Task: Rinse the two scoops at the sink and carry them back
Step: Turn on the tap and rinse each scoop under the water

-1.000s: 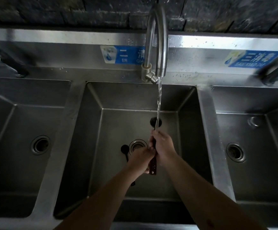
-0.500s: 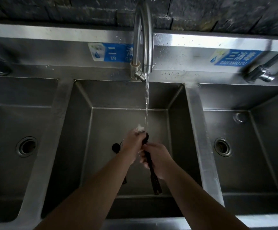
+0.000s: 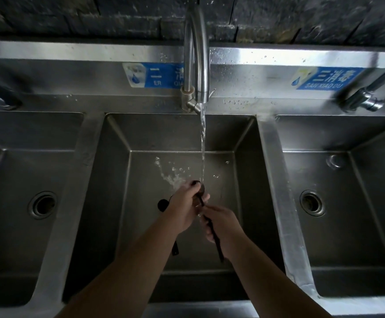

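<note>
A dark long-handled scoop is held over the middle sink basin. My right hand grips its handle. My left hand wraps around the scoop's bowl end right under the running water from the tap, and water splashes off to the left. The second dark scoop lies on the basin floor to the left of my left hand, its handle mostly hidden under my left forearm.
Steel basins flank the middle one: the left basin and the right basin, each with a round drain. A second tap juts in at the far right. Blue labels run along the backsplash.
The scoop's bowl moved from above my hands down into my left hand's grasp under the stream. My right hand slid lower on the handle. Water now splashes off my left hand.
</note>
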